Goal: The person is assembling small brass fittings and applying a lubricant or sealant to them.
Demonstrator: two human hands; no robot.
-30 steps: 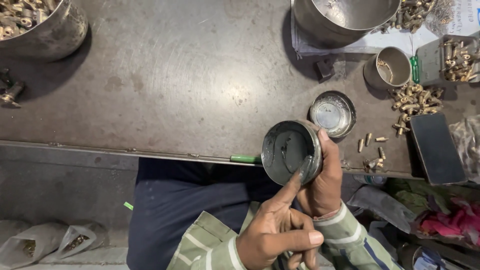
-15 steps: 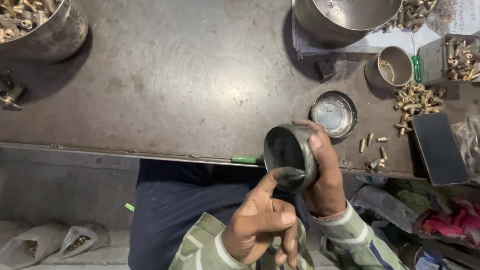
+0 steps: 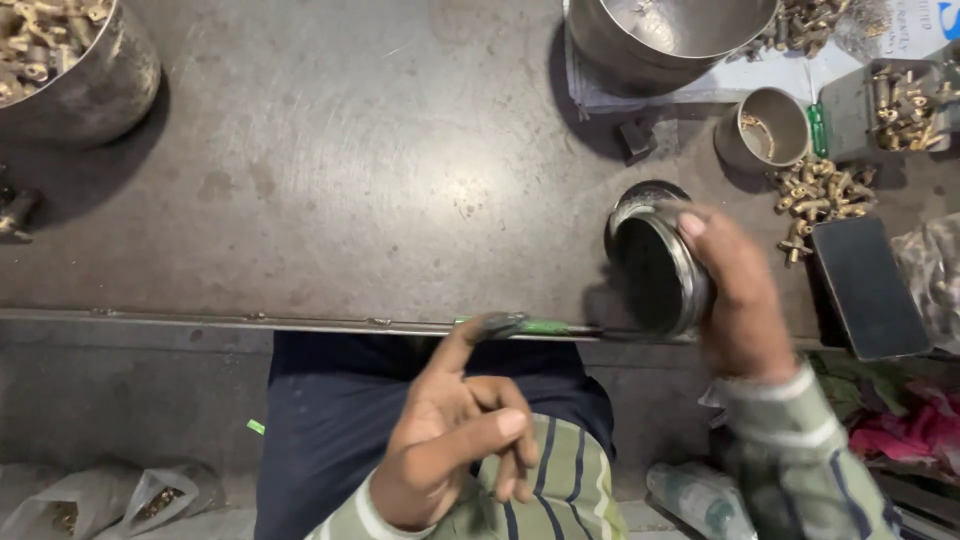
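My right hand [image 3: 745,300] grips a round metal tin [image 3: 655,275], tilted so its dark inside faces left. It is held just above the table's front edge, in front of a shallow round metal lid [image 3: 640,195] lying on the table. My left hand [image 3: 455,430] is lower, over my lap. Its index finger points up towards the table edge with a dark smear on the tip, the other fingers are curled, and it holds nothing. A green-handled tool [image 3: 530,326] lies along the table edge by that fingertip.
A steel bowl of brass fittings [image 3: 60,60] stands at the back left and a large steel bowl [image 3: 670,35] at the back right. A small metal cup [image 3: 770,125], loose brass fittings [image 3: 820,195], a tray of fittings [image 3: 895,100] and a flat black slab [image 3: 865,285] lie on the right. Bags [image 3: 110,500] rest on the floor.
My right hand has carried the tin to the right, over the table by the lid. My left index finger has come out of the tin, and that hand has dropped towards my lap.
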